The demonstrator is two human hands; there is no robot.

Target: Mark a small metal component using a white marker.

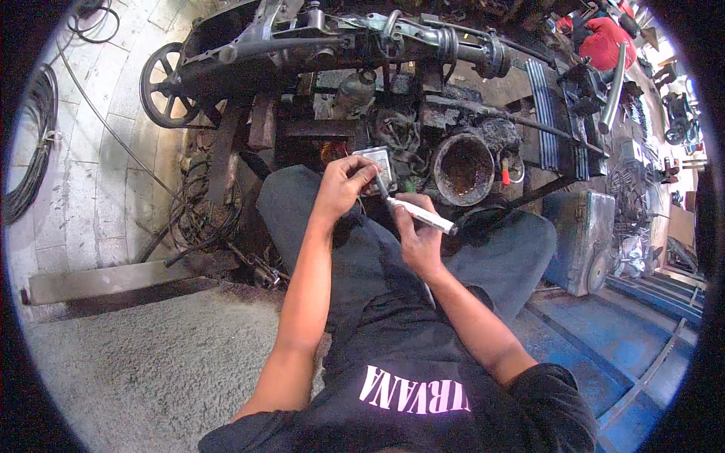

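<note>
My right hand is closed round a white marker, which slants with its far end toward my left hand. My left hand has its thumb and fingers pinched on a slim grey piece close to the marker's far end. Whether the two touch is too small to tell. Just beyond the left fingertips is a small, pale, square-edged box, partly covered by them. Both hands are above my lap, between my spread knees.
A round, rusty bowl stands beyond my right knee, near a red-handled tool. Ahead lies a long metal machine with a spoked wheel. A blue-grey case is at right; a person in red is farther off.
</note>
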